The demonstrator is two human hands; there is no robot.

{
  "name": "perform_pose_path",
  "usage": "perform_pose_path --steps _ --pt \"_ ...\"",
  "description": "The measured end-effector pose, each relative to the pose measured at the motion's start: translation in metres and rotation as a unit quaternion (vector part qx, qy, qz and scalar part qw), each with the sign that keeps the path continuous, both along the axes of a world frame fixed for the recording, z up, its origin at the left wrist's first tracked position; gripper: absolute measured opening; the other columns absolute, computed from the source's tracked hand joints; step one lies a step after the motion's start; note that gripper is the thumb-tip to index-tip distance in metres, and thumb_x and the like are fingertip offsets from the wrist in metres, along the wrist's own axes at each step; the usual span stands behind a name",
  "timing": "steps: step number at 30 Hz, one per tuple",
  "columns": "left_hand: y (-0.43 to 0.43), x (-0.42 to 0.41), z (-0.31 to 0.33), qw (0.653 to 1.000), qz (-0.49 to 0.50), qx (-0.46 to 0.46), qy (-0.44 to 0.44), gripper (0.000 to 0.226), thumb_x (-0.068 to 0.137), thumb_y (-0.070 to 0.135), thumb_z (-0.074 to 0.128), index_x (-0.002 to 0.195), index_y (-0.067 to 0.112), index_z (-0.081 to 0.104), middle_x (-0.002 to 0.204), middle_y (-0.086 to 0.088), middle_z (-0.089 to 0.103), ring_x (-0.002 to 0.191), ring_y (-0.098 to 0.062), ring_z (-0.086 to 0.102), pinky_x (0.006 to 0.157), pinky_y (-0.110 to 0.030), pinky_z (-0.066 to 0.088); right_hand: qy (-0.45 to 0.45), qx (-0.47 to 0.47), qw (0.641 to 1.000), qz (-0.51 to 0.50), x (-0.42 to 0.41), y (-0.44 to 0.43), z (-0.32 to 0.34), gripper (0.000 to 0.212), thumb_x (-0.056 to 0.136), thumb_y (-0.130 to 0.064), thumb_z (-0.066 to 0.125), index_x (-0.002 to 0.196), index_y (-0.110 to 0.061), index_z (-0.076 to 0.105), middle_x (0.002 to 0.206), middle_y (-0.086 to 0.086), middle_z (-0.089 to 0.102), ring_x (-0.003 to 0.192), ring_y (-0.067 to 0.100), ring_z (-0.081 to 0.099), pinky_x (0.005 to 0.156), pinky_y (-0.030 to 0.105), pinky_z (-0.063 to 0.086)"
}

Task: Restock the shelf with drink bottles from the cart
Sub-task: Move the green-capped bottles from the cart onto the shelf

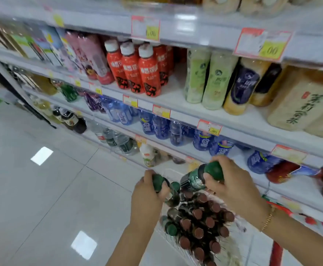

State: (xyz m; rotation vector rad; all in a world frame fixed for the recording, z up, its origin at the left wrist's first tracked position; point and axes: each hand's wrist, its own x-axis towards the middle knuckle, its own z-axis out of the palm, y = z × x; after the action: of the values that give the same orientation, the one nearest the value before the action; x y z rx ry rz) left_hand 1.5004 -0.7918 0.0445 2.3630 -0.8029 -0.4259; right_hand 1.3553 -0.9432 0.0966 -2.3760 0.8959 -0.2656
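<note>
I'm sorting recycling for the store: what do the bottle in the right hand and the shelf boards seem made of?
The bottle in the right hand looks like glossy see-through plastic: glints on its dark body; its green cap looks smooth plastic. The shelf board looks like white painted metal, smooth, faintly shiny; blur leaves that open.

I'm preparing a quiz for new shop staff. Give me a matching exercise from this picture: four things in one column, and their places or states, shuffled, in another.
Things
1. red-labelled bottles
2. blue-labelled bottles
3. brown-capped bottles
4. left hand and right hand

Places or states
A. standing packed in the cart
B. each gripping a green-capped bottle
C. on the shelf beside pale green bottles
D. on the next shelf down

Pairs: 1-C, 2-D, 3-A, 4-B
</note>
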Motion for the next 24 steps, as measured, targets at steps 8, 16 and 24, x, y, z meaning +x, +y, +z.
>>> perform_pose_path --steps 8,16,24 --pt "-0.038 -0.023 0.236 0.947 -0.111 -0.243 -0.177 0.020 0.087 0.042 0.055 0.102 0.040 0.042 0.081 0.008 0.056 0.068 -0.012 0.056 0.057 -0.019 0.045 -0.347 0.035 0.932 -0.098 -0.084 -0.025 0.201 0.038 0.059 -0.067 0.066 0.086 -0.050 0.047 0.079 -0.009 0.060 0.058 0.019 0.064 0.053 0.039 0.055" --pt "-0.121 -0.069 0.343 0.860 -0.153 -0.408 -0.264 0.034 0.087 0.039 0.056 0.115 0.021 0.049 0.089 0.010 0.054 0.078 -0.003 0.051 0.068 0.000 0.037 -0.439 -0.138 0.864 -0.205 -0.157 -0.087 0.282 0.038 0.064 -0.064 0.064 0.092 -0.048 0.044 0.092 0.006 0.064 0.073 0.027 0.069 0.062 0.034 0.054" --pt "-0.220 -0.086 0.358 0.881 -0.225 -0.343 -0.236 0.035 0.084 0.017 0.066 0.117 0.013 0.055 0.103 -0.004 0.056 0.089 -0.016 0.051 0.070 -0.006 0.034 -0.362 -0.140 0.884 -0.260 -0.187 -0.186 0.279 0.046 0.062 -0.057 0.058 0.098 -0.028 0.052 0.083 0.007 0.066 0.073 0.024 0.066 0.069 0.037 0.056"
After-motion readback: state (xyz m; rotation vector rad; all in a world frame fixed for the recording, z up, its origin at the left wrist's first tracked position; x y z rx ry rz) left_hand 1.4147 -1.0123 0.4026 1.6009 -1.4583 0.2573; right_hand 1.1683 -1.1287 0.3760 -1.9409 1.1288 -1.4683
